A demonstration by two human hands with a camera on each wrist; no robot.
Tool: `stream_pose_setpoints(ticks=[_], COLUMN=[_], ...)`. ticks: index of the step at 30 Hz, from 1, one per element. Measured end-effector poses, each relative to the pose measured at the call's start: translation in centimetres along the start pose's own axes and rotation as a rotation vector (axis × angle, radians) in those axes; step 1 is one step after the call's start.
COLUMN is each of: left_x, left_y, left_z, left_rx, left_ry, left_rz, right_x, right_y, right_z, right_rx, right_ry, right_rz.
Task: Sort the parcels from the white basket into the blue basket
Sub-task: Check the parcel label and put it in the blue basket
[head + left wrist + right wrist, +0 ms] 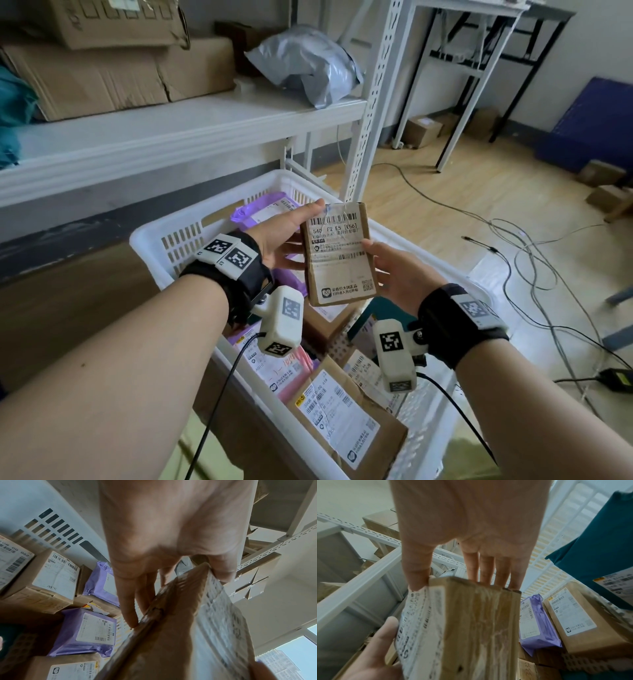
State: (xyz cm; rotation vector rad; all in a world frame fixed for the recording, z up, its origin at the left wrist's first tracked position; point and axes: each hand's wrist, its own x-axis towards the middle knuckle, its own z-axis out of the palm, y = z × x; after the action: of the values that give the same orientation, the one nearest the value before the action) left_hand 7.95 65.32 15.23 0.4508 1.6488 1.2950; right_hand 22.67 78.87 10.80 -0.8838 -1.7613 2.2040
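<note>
I hold a small brown cardboard parcel (339, 253) with a white barcode label over the white basket (154, 236). My left hand (305, 233) grips its left edge, thumb on the top corner and fingers behind. My right hand (375, 263) holds the right edge, thumb on the label and fingers underneath. In the left wrist view the parcel (180, 628) sits between thumb and fingers (130, 615). The right wrist view shows the parcel (471, 622) pinched by the thumb and several fingers (488, 573). The blue basket (592, 126) stands on the floor at the far right.
The white basket holds several brown boxes (346, 425), purple bags (85, 631) and a teal bag (599, 547). Behind it a white shelf (171, 130) carries cardboard boxes and a grey poly bag (308, 65). Cables (513, 240) and small boxes (419, 132) lie on the wooden floor.
</note>
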Motion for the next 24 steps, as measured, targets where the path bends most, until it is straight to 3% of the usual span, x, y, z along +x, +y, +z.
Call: stream_pose_setpoints(ticks=[24], left_x=[0.59], left_y=[-0.55], left_z=[-0.99], left_rx=[0.068], left_ry=[0.050], left_rz=[-0.001], right_x=[0.78], right_y=[0.67], right_z=[0.77], right_rx=[-0.065], right_ry=[-0.005], right_rz=[0.002])
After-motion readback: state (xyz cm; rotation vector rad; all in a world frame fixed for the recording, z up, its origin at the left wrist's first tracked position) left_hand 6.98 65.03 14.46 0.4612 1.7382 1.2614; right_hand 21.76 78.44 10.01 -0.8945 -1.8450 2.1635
